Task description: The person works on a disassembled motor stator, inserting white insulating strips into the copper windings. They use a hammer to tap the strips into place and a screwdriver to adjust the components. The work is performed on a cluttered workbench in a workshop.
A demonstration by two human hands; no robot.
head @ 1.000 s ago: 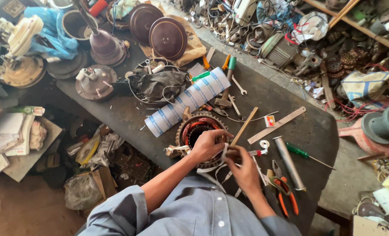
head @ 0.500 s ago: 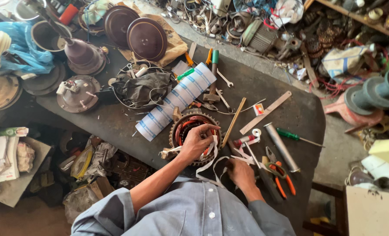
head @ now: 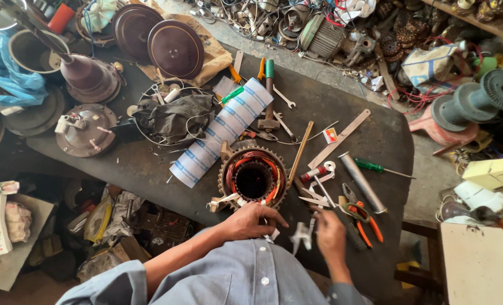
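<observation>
so there's a white roll of sheet with blue printed stripes [head: 222,133] lying diagonally on the dark counter [head: 375,141], right beside the toothed motor stator with copper windings [head: 253,179]. left hand [head: 250,221] rests palm down at the stator's near edge, fingers loosely curled. right hand [head: 329,235] is pinched shut on a white strip [head: 303,235], next to orange-handled pliers [head: 364,217]
</observation>
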